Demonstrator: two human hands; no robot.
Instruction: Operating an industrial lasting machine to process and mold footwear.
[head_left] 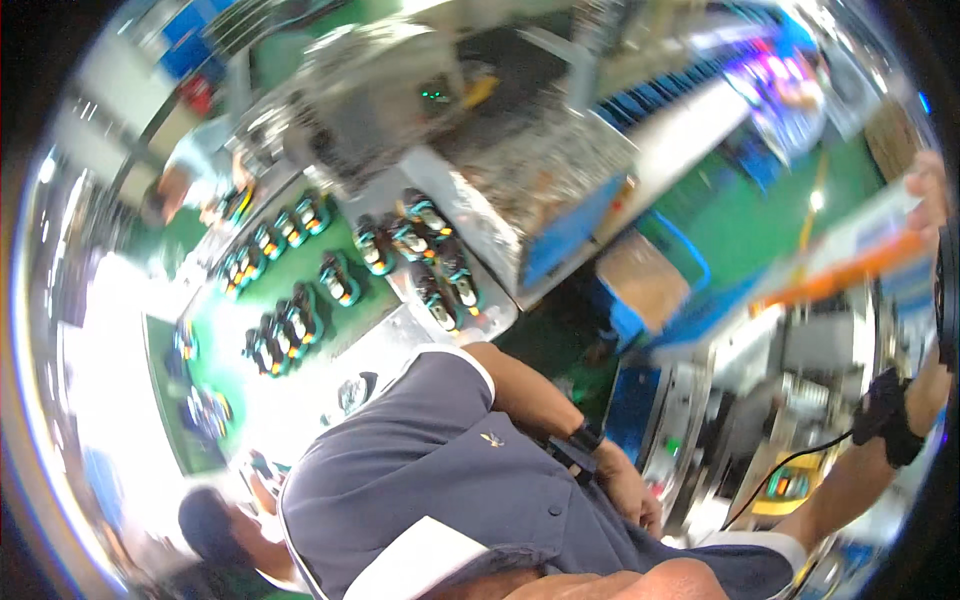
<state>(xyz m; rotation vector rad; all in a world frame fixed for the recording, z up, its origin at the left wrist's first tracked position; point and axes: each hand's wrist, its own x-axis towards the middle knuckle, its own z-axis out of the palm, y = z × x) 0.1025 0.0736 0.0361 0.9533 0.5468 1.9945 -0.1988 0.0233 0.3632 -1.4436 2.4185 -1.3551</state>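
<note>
Your right hand (925, 190), at the upper right edge of the frame, meets the end of a blurred white, blue and orange panel (850, 268) — whether it grips, you cannot tell. Your left hand (632, 497) hangs at lower right of centre, fingers partly hidden, closure unclear — beside your dark shirt (450, 430).
</note>
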